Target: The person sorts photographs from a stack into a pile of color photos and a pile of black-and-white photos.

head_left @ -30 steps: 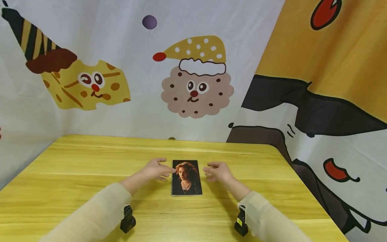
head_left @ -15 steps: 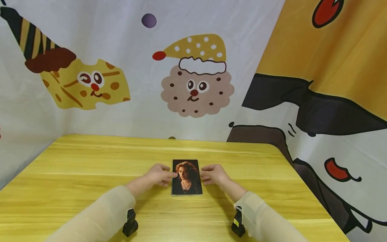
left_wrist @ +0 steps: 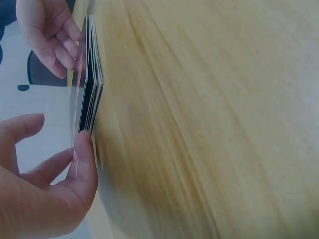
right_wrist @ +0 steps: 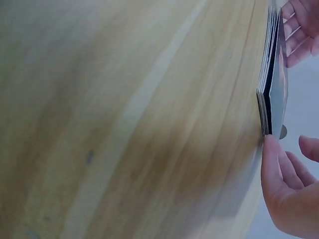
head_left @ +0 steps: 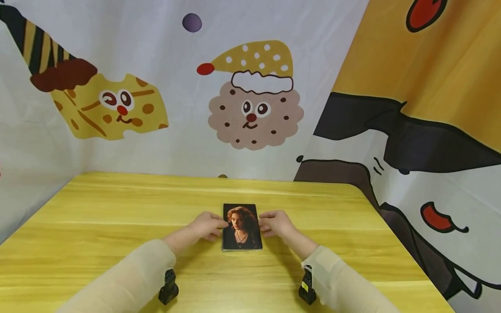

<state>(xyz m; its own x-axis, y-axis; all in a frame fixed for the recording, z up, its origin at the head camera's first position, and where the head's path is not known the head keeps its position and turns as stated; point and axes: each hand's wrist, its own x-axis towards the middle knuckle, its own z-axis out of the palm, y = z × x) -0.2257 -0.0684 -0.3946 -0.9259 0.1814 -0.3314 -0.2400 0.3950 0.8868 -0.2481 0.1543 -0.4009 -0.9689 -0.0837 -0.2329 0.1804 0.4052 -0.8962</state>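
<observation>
A stack of picture cards (head_left: 242,232), topped by a dark portrait photo, lies upright to me on the table (head_left: 117,204). My left hand (head_left: 205,226) is at its left edge, a fingertip overlapping the photo's border in the head view. On the opposite side, my right hand (head_left: 277,224) has its fingertips right at the right edge. From the left wrist, the stack (left_wrist: 89,84) shows several thin layers with a dark gap near the top one. One finger of each hand meets the stack's near corner in its own wrist view. Fingers look loosely bent, thumbs apart from the layers.
A printed cloth (head_left: 180,152) with cartoon figures hangs behind the table and along its sides. Black wrist cameras (head_left: 168,287) sit under both cuffs. The table's rounded right corner (head_left: 354,187) lies far back.
Both hands have moved inward from beside the stack to its left and right edges, their fingers drawing closer together. The stack stays in place on the table; the head view tips down slightly.
</observation>
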